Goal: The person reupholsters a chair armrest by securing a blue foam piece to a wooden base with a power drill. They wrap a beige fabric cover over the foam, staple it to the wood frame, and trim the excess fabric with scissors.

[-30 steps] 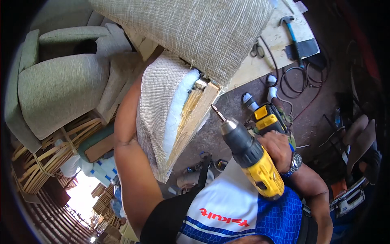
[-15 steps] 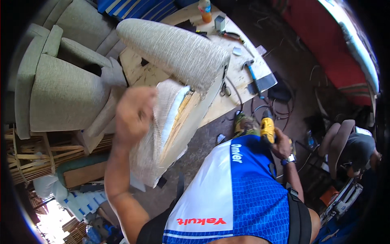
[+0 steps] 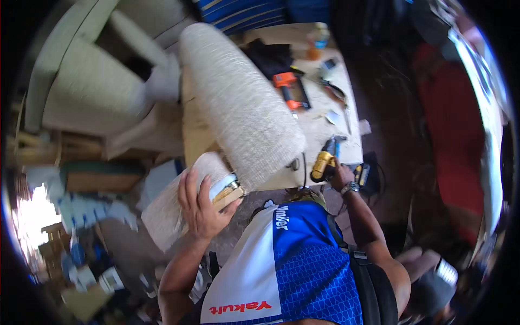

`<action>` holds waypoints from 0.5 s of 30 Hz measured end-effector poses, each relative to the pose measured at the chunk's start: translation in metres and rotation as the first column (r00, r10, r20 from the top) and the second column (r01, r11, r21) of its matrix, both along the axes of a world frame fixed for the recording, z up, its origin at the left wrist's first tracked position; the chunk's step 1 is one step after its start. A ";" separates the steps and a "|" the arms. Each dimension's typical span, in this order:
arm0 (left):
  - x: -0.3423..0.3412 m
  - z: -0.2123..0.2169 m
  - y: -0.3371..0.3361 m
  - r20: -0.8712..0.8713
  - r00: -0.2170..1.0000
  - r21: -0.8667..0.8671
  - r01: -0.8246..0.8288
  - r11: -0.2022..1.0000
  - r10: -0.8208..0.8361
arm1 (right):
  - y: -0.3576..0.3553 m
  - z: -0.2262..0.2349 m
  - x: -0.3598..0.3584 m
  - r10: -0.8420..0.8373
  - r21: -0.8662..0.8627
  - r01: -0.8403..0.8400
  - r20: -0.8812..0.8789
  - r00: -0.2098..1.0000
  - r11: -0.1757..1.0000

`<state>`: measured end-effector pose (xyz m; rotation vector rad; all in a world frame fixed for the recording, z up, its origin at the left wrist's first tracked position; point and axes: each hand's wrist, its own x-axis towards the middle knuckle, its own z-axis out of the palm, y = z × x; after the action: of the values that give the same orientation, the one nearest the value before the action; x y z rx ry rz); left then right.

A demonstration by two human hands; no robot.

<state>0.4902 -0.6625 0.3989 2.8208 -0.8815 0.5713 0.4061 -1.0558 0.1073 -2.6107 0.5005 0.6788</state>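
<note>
A beige, fabric-covered furniture part (image 3: pixel 244 103) lies across the table, its lower section (image 3: pixel 165 208) reaching past the near edge. White padding and bare wood (image 3: pixel 229 196) show at that section's unfinished end. My left hand (image 3: pixel 203 208) is closed around this end, fingers over the fabric and thumb by the wood. In my right hand (image 3: pixel 341 176) is a yellow and black cordless drill (image 3: pixel 323 162), held over the table's near right corner. A hammer with a blue handle (image 3: pixel 338 145) lies right beside the drill, partly hidden by it.
On the wooden table (image 3: pixel 319 127) lie an orange nail or staple gun (image 3: pixel 288 86), pliers (image 3: pixel 335 89) and a bottle (image 3: pixel 318 40). Beige armchairs (image 3: pixel 92 86) stand at left. Red fabric (image 3: pixel 449 135) hangs at right. Another person (image 3: pixel 430 287) is at lower right.
My right hand has brought the drill up to the table corner. My left hand has come down onto the part's unfinished end. The part appears turned, and the orange tool has come into view.
</note>
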 end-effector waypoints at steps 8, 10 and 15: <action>0.004 -0.004 0.010 -0.013 0.981 0.007 -0.192 0.981 0.192 | -0.068 -0.079 0.100 0.271 -0.081 -0.274 -0.040 0.962 0.958; 0.003 -0.004 0.014 0.009 0.981 -0.038 -0.196 0.980 0.196 | -0.070 -0.086 0.107 0.298 -0.077 -0.302 -0.050 0.953 0.950; -0.005 -0.002 0.008 -0.026 0.951 -0.028 -0.310 0.950 0.309 | -0.061 -0.110 0.102 0.179 0.038 -0.177 -0.035 0.983 0.983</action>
<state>0.4851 -0.6547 0.3969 2.9488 -0.4203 0.5834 0.5083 -1.1171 -0.0025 -2.6357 0.2654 0.7878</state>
